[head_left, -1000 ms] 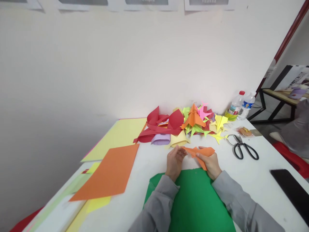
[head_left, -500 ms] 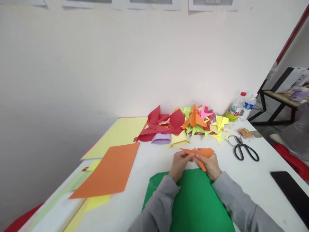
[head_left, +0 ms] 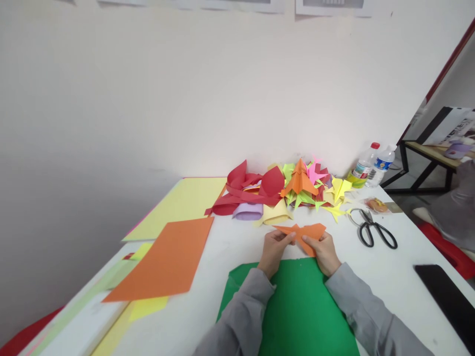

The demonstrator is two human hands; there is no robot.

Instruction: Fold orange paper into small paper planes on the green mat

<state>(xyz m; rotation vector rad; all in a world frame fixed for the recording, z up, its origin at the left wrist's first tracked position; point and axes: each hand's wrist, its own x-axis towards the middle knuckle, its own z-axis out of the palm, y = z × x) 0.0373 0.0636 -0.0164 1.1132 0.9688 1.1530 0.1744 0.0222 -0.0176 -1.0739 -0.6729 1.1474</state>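
A folded orange paper plane (head_left: 310,231) is held between my two hands, just beyond the far edge of a green sheet (head_left: 297,301). My left hand (head_left: 273,252) pinches its left part between thumb and fingers. On the other side, my right hand (head_left: 324,252) grips the broader right part, thumb on top and fingers mostly hidden behind the paper. Both forearms, in grey sleeves, reach over the green sheet.
Behind my hands lies a pile of folded paper pieces (head_left: 300,184) and red paper shapes (head_left: 252,190). Scissors (head_left: 376,230) and a black flat object (head_left: 447,299) are on the right, bottles (head_left: 365,165) at the back. Left lie an orange sheet (head_left: 166,259) and a yellow sheet (head_left: 181,205).
The orange paper has turned slightly in my hands, its right part now more spread to view. My right thumb sits a little farther right. The camera view has shifted slightly.
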